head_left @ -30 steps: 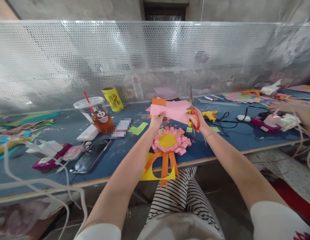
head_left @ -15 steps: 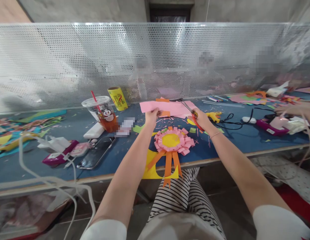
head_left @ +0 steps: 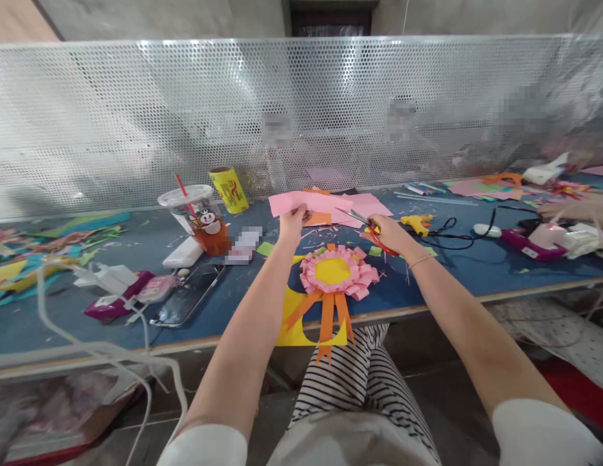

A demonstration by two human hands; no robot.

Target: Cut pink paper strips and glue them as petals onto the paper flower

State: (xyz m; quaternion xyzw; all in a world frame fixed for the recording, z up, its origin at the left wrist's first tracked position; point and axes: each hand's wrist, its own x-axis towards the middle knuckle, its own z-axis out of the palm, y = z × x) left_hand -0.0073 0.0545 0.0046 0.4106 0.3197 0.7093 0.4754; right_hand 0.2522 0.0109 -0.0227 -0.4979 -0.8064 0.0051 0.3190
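My left hand (head_left: 292, 224) pinches a strip of pink paper (head_left: 286, 203) by its lower edge, above the table. In my right hand (head_left: 387, 234) are scissors (head_left: 383, 247) with red and orange handles. Their blades point left, with the tips at the strip's right end. Behind them lies another pink sheet (head_left: 374, 205), with a piece of orange paper (head_left: 321, 218) partly under the strip. Closer to me rests a pink paper rosette (head_left: 333, 270) with a yellow centre and orange tails hanging over the table edge. Under it is a cut yellow sheet (head_left: 292, 317).
Left of my arm stand a drink cup (head_left: 204, 217) with a red straw and a yellow roll (head_left: 229, 190), near a phone (head_left: 188, 296) and a purple power strip (head_left: 117, 296). To the right are a yellow glue gun (head_left: 416, 224) and its black cord. A perforated metal screen (head_left: 184, 97) borders the back.
The scissors' tips have moved down and left, toward the end of the strip. More of the pink sheet behind now shows at the right.
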